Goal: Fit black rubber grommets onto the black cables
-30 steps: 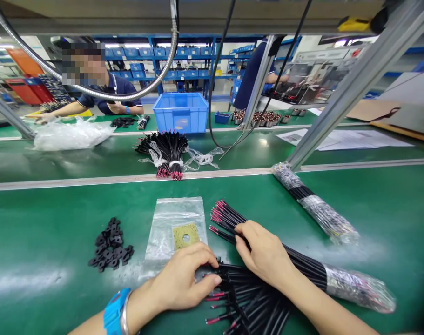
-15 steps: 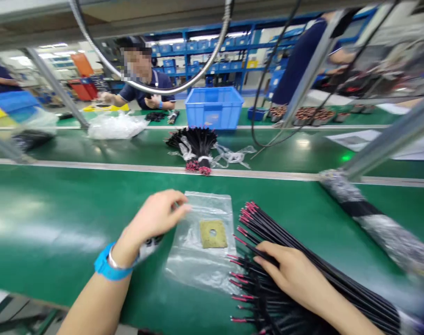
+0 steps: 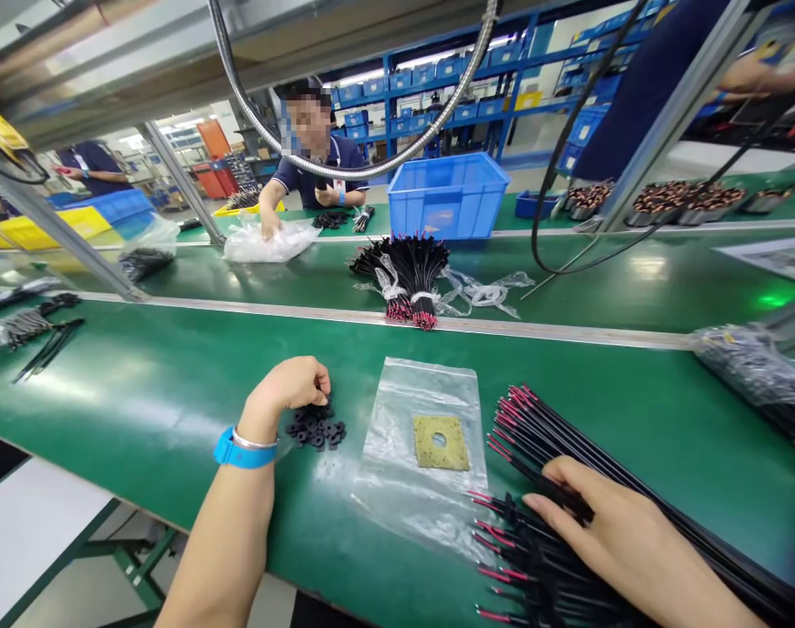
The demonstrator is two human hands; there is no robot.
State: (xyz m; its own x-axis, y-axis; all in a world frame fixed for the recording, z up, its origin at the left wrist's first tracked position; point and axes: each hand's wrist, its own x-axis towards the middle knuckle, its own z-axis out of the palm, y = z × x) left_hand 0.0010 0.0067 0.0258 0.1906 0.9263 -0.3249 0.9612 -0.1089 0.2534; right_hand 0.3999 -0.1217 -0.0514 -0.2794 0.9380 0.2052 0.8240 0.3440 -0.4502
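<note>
My left hand is closed at the upper edge of a pile of small black parts; anything between its fingertips is too small to tell. On the right, my right hand pinches a black cable with red wire ends. Around it lie a straight bundle of black cables and a fanned-out group of cables with red tips. Between my hands a clear plastic bag lies flat, with a yellowish square plate with a round hole on it.
Tied cable bundles rest at the metal rail, before a blue bin. Across the bench a person touches a white plastic bag. A wrapped bundle lies right; more cables lie far left. A metal hose hangs overhead.
The view has shifted left. My left hand has moved away from the clear bag to the black parts, its fingers now closed. The person opposite has reached to the white bag.
</note>
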